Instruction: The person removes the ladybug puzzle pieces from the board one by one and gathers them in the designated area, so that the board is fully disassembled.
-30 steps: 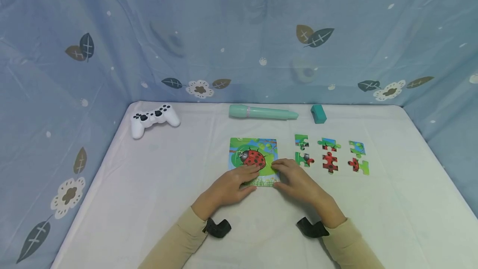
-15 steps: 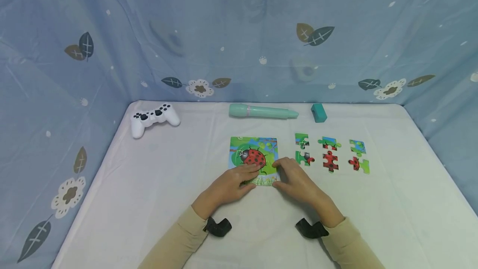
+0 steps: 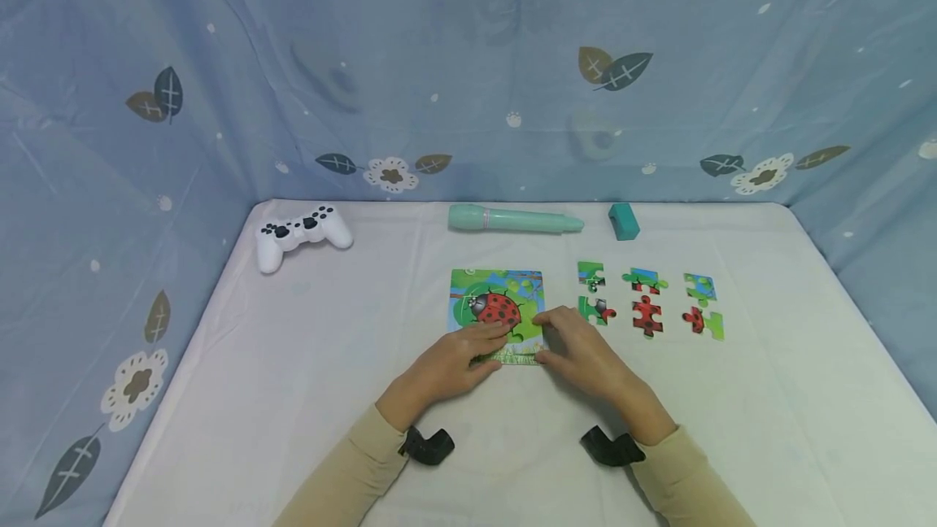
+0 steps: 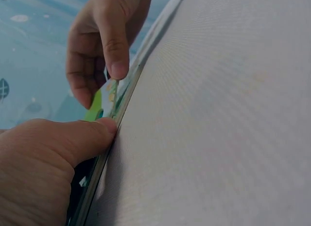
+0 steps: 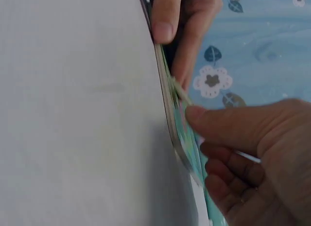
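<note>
A square ladybug jigsaw puzzle (image 3: pixel 494 307) lies in its board on the white table. My left hand (image 3: pixel 455 360) rests on its lower left part, fingers extended over the picture, thumb (image 4: pixel 92 138) at the near edge. At the lower right corner my right hand (image 3: pixel 586 354) pinches a puzzle piece (image 4: pixel 113 95) between thumb and fingers. That piece stands tilted up from the board, as both wrist views show; its far side is hidden by the fingers. In the right wrist view the board's edge (image 5: pixel 167 104) lies flat on the cloth.
Several loose puzzle pieces (image 3: pixel 647 317) lie in two rows to the right. Behind the puzzle are a mint-green microphone-shaped stick (image 3: pixel 516 220) and a teal block (image 3: pixel 625 222). A white game controller (image 3: pixel 303 234) sits at the back left. Blue patterned cloth (image 3: pixel 468 71) surrounds the table.
The piece at the puzzle's lower right corner has come up at its near edge under my right hand. My left hand stays in place.
</note>
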`<state>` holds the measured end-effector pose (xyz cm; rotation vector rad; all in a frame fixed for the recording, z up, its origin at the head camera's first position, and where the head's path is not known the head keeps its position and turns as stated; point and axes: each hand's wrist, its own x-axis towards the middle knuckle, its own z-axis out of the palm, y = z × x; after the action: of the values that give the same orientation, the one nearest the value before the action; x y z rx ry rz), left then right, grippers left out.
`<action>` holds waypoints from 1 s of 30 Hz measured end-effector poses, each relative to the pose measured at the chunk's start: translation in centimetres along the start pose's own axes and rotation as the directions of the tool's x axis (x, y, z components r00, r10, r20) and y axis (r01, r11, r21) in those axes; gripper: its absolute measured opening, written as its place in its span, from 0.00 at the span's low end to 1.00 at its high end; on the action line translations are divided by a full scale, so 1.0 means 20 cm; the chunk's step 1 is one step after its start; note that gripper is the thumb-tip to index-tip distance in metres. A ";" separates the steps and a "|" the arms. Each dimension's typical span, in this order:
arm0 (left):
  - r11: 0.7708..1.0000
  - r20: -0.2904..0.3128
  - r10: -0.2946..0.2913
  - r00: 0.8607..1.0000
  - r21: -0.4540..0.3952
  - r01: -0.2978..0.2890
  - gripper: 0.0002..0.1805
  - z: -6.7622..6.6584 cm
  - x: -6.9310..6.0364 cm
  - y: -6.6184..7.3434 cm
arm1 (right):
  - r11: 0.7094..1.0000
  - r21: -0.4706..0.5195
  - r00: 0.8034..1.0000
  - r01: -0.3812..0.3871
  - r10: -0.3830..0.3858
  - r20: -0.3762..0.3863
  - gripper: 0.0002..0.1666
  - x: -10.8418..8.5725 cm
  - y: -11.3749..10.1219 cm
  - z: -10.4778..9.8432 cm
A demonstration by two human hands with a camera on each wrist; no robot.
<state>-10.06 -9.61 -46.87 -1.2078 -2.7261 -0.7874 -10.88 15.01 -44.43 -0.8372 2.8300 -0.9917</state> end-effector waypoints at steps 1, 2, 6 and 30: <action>1.000 -0.002 -0.002 1.000 -0.001 0.002 0.23 0.00 0.00 0.00 | 1.000 -0.001 1.000 0.005 -0.005 -0.007 0.26 0.00 0.00 -0.01; 1.000 -0.005 -0.004 1.000 -0.001 0.003 0.23 0.00 0.00 0.00 | 1.000 0.004 1.000 0.007 -0.007 -0.015 0.26 0.00 0.01 -0.02; 1.000 -0.003 -0.013 1.000 -0.010 0.013 0.23 0.00 0.00 0.00 | 1.000 0.007 0.999 0.009 -0.009 -0.041 0.25 -0.01 0.05 -0.08; 0.999 -0.014 -0.002 1.000 -0.035 0.002 0.23 0.01 0.00 -0.01 | 0.941 -0.039 0.937 -0.337 0.331 -0.109 0.29 -0.53 0.44 -0.51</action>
<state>-10.06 -9.61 -47.14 -1.2017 -2.7138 -0.8439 -7.98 31.89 -42.92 -0.2945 2.9563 -0.9288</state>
